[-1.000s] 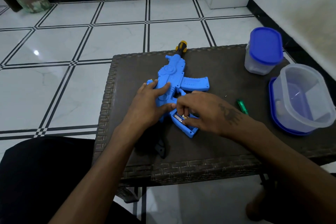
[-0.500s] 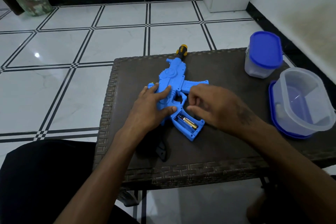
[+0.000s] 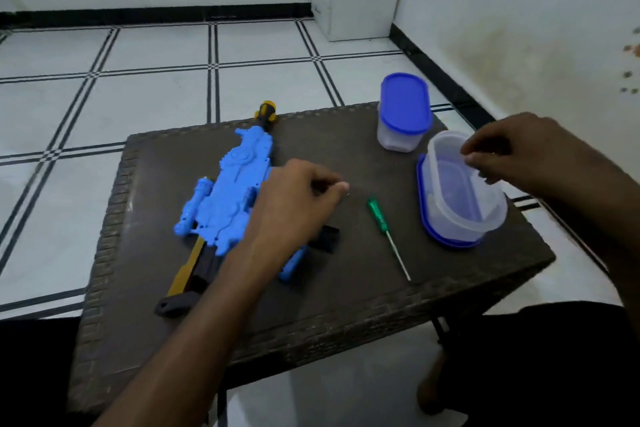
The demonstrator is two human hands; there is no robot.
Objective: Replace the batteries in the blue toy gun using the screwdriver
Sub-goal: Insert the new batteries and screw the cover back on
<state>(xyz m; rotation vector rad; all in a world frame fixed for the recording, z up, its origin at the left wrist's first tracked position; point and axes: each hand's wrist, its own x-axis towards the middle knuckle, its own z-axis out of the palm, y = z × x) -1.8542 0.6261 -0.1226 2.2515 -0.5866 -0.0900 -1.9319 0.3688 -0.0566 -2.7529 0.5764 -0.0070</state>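
The blue toy gun [image 3: 228, 198] is laid flat on the dark woven table [image 3: 346, 302], toward the table's left half, with its yellow-and-black muzzle tip projecting just past the far edge. Its moulded body is bright blue; a yellow and black stock extends from it toward the near left edge. The grip end is partly covered by the left hand [image 3: 294, 204]. That hand is held above the gun's right side with fingers curled, thumb and forefinger pressed together; whether something tiny is pinched cannot be told. A green-handled screwdriver [image 3: 388, 236] is seen right of the gun, apart from it, on bare tabletop. Further right, an open clear container [image 3: 464, 198] is set on its blue lid near the right edge. The right hand [image 3: 519, 152] is held over its rim, fingers curled; contents of the grip cannot be told. A lidded tub [image 3: 403, 113] is placed behind.
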